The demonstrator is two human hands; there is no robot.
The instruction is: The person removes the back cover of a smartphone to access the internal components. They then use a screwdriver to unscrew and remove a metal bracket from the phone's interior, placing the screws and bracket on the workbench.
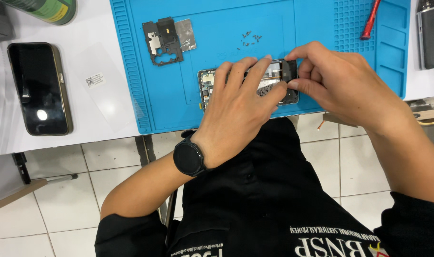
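Over the blue work mat [169, 102] at the counter's near edge, our left hand [241, 112] lies flat across the opened phone [274, 81], fingers spread and pressing it down. Our right hand [333, 81] pinches the phone's right end between thumb and forefinger. Loose screws [249, 39] and a removed inner cover [162, 42] sit beyond.

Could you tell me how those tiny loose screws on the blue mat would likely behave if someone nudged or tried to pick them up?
The screws lie scattered on the flat part of the blue mat, so a nudge would probably scatter them further. They look very small, so likely light and hard to pinch with bare fingers. The mat's raised rim might stop them.
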